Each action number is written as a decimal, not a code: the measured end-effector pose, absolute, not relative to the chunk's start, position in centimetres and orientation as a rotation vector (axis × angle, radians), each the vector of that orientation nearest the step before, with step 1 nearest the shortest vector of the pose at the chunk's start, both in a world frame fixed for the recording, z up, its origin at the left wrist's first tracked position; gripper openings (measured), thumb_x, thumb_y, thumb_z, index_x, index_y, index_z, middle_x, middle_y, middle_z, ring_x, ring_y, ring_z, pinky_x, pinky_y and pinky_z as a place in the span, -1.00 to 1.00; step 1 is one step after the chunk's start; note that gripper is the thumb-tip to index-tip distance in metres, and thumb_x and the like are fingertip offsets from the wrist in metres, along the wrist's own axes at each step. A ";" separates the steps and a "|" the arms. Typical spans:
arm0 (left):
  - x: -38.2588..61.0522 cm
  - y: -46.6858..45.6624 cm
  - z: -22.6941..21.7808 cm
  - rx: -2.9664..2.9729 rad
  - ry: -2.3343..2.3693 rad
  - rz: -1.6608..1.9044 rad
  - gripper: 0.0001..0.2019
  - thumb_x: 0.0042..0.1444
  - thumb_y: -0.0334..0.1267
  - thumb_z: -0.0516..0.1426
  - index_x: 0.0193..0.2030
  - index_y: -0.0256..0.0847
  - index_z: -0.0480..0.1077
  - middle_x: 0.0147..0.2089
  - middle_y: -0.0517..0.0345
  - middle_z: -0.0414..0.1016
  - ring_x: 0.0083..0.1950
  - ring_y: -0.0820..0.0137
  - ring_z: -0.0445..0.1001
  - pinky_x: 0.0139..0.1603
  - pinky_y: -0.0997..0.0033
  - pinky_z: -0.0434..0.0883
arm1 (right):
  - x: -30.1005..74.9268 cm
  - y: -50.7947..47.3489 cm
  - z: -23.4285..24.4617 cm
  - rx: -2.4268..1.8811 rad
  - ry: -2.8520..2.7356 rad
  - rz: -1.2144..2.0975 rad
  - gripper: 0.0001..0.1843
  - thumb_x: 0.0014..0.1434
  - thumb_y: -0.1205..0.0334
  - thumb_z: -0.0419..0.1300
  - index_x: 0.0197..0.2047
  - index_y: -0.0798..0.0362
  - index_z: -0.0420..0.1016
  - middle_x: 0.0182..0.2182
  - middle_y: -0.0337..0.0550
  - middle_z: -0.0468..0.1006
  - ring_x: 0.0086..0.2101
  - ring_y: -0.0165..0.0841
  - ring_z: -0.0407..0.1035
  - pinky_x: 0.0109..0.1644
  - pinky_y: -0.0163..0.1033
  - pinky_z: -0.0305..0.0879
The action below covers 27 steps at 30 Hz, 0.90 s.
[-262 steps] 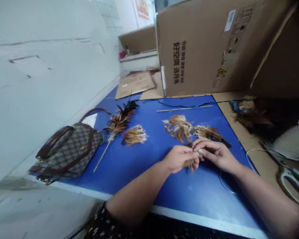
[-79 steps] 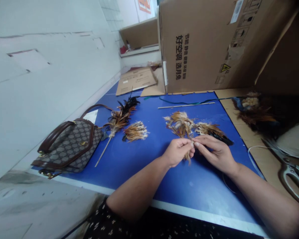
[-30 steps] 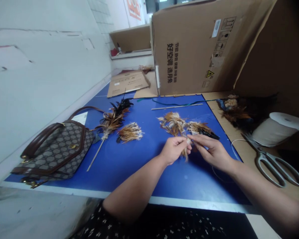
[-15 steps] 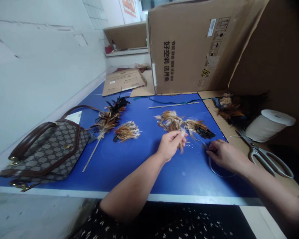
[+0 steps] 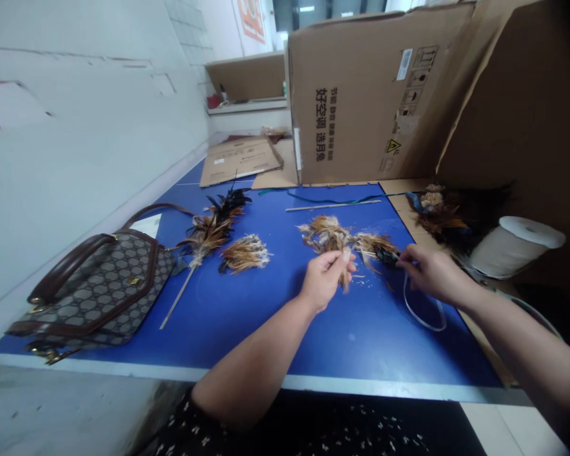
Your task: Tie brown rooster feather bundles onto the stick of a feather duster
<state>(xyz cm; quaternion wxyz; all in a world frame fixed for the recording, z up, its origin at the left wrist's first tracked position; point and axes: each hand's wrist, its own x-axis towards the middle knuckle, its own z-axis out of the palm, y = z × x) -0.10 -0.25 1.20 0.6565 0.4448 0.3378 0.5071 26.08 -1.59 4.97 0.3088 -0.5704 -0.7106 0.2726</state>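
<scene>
My left hand (image 5: 323,280) is closed in a pinch on a small bunch of brown feathers (image 5: 346,278), tips hanging down. My right hand (image 5: 430,272) is closed by the dark end of a feather bunch (image 5: 373,244). A thin white ribbon (image 5: 420,322) loops down from its fingertips, which appear to pinch it. Just beyond my left hand lies a loose pile of tan and brown feathers (image 5: 323,231). Another feather pile (image 5: 247,252) sits to the left, beside a stick dressed with brown and black feathers (image 5: 211,231).
A patterned handbag (image 5: 104,285) stands at the left. A large cardboard box (image 5: 361,107) rises at the back. On the right are a white spool (image 5: 513,250), scissors (image 5: 527,306) partly behind my right arm, and dark feathers (image 5: 439,215). A bare stick (image 5: 332,206) lies near a green ribbon (image 5: 308,197).
My right hand has moved up and away from me, towards the dark feather ends, and the white ribbon loop has shifted with it. My left hand keeps its pinch nearly in place.
</scene>
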 end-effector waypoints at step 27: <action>-1.5 0.5 0.5 2.241 0.823 1.168 -0.70 0.45 -0.28 -0.04 0.02 -0.25 0.53 -0.16 -0.02 0.48 -0.09 0.30 0.49 0.03 0.26 0.49 | 18.3 -0.7 0.4 -1.134 -1.636 1.166 -0.65 0.31 -0.11 0.25 -0.08 0.00 0.44 -0.43 -0.21 0.56 -0.53 -0.36 0.45 -0.41 -0.24 0.47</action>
